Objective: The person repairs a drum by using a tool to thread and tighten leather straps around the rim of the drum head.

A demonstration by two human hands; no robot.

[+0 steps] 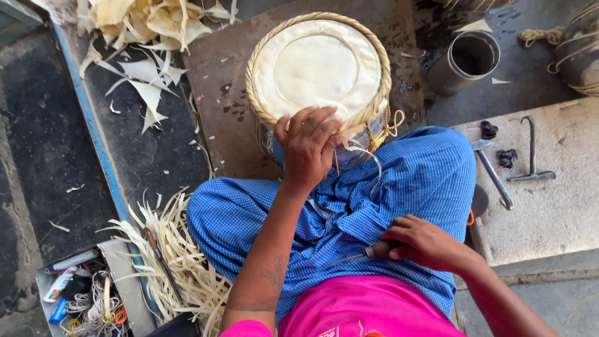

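Right hand [421, 243] grips thin tool [362, 254], tip indistinct; left hand [309, 146] hides drum [318, 68] rim.

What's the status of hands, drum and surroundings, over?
Left hand on drum rim. Right hand grips thin tool on lap. Hammer lies right, apart.

Round drum with pale skin head and woven cane rim [318, 68] fills the middle of the rusty brown metal sheet [218, 93] — bare sheet is open only to its left and far corners. Left hand [307, 146] sits on the near rim, blocking approach from the lap. Grey metal cylinder [465, 61] stands right of the drum, a narrow gap between. Pale strip pile [175, 256] crowds the left knee. Concrete slab [549, 206] at right — hammer [493, 171] and iron hook [531, 156] occupy its far part, near part free.
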